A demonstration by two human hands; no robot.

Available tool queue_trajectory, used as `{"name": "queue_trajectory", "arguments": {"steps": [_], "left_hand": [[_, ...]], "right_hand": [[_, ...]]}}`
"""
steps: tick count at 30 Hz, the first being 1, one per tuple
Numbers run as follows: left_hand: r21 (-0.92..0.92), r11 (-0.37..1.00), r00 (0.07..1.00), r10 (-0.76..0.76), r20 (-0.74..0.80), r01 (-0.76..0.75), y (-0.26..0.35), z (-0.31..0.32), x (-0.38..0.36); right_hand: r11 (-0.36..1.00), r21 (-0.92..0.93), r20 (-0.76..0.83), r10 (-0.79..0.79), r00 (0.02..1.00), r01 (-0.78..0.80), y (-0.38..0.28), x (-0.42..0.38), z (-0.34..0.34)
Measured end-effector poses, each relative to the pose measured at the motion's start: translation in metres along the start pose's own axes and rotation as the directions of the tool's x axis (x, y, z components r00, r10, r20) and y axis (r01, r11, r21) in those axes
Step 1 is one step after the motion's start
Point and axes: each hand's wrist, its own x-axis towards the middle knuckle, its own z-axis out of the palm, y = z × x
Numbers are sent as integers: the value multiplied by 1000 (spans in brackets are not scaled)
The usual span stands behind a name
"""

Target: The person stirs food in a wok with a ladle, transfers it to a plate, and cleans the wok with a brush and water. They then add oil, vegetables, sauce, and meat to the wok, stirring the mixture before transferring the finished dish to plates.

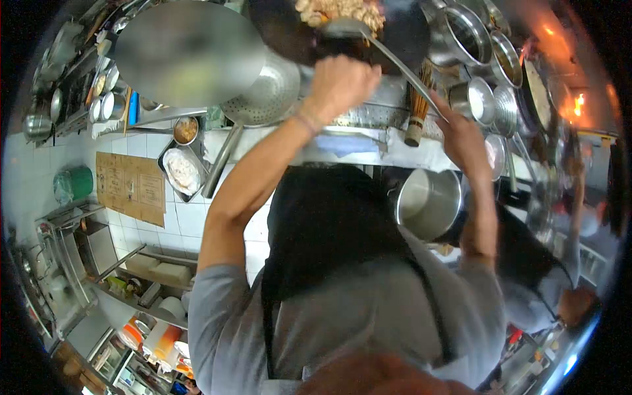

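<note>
A dark wok (283,29) sits at the top of the view with browned, diced food (336,11) in it. My left hand (345,82) is closed in a fist at the wok's near rim, gripping it there; the fingertips are hidden. My right hand (463,135) is wrapped around the long metal handle of a ladle (401,66). The ladle's bowl lies in the wok, against the near side of the food. A perforated strainer (266,92) rests left of my left hand, its handle pointing down. A bamboo wok brush (416,115) stands between my hands.
Metal pots (461,33) crowd the right side, with flames (579,104) beyond. A large steel pot (429,204) stands below my right forearm. At left are a tray of white food (181,170), a small food bowl (185,130) and cardboard (131,187). A co-worker (533,263) stands at right.
</note>
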Motion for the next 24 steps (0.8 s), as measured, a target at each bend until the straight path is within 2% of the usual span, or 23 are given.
{"name": "queue_trajectory", "arguments": {"steps": [1,4,5,7,9,11,13,14,15,17,19,20,21,23,24], "left_hand": [[-9,1000,999,17,32,-17,10,-15,-7],[7,991,989,132,-62,-132,28,-54,-6],[-40,986,980,159,-117,-164,25,-60,3],[-19,994,985,106,-137,-110,13,-56,17],[31,997,990,75,-123,-71,-10,-27,18],[60,998,995,17,-97,-11,-23,1,0],[64,998,996,24,-91,-19,-20,14,-32],[8,1000,996,27,-82,-26,-17,16,-49],[20,999,999,28,-38,-27,-14,10,-59],[-49,994,982,91,-165,-100,-14,2,-52],[4,995,967,95,-236,-97,-17,-24,-15],[9,983,918,172,-357,-181,-19,-27,4],[49,979,914,204,-350,-200,-24,-26,13],[112,983,959,168,-228,-146,-32,-18,18],[119,985,961,147,-232,-122,-32,-15,19]], "right_hand": [[1000,-10,50,8,999,-8,1,-10,-21],[997,69,106,-24,994,17,8,-27,-62],[999,32,91,-12,996,9,2,-26,-71],[998,-54,93,42,995,-37,-10,-17,-67],[981,-156,95,129,987,-113,-20,18,-50],[977,-153,29,157,987,-151,-3,45,-10],[976,-110,-73,180,981,-187,-7,55,8],[967,-40,-86,246,966,-250,-10,53,6],[978,45,-148,207,967,-202,-4,46,1],[977,195,-257,131,957,-82,15,19,-5],[927,367,-265,178,948,-72,19,-16,-31],[892,379,-184,333,925,-246,12,-33,-45],[831,376,-106,479,872,-410,7,-49,-57],[902,403,-354,310,882,-155,28,-68,-18],[885,426,-340,348,874,-186,21,-64,2]]}}
